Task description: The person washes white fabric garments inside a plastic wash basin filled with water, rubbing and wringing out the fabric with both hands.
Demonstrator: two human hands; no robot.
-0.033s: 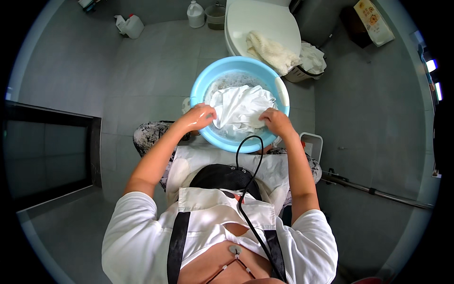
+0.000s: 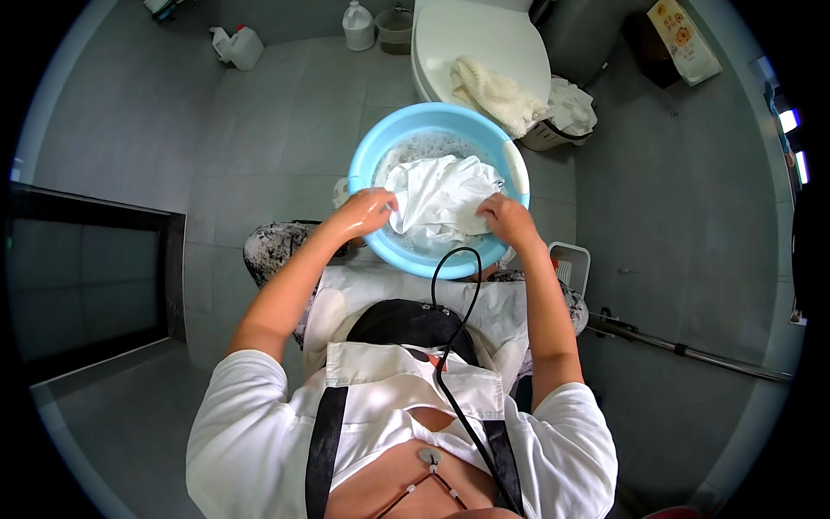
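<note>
Both hands wash a white cloth in the basin.

The left hand [image 2: 367, 212] and right hand [image 2: 506, 218] have their fingers clamped on the cloth [image 2: 441, 197], which is bunched above the sudsy water in the blue basin [image 2: 367, 160] on the floor. It looks wet and mid-scrub, with rinsing and wringing left. Against the earlier frame nothing has shifted; grips and cloth sit alike.
</note>
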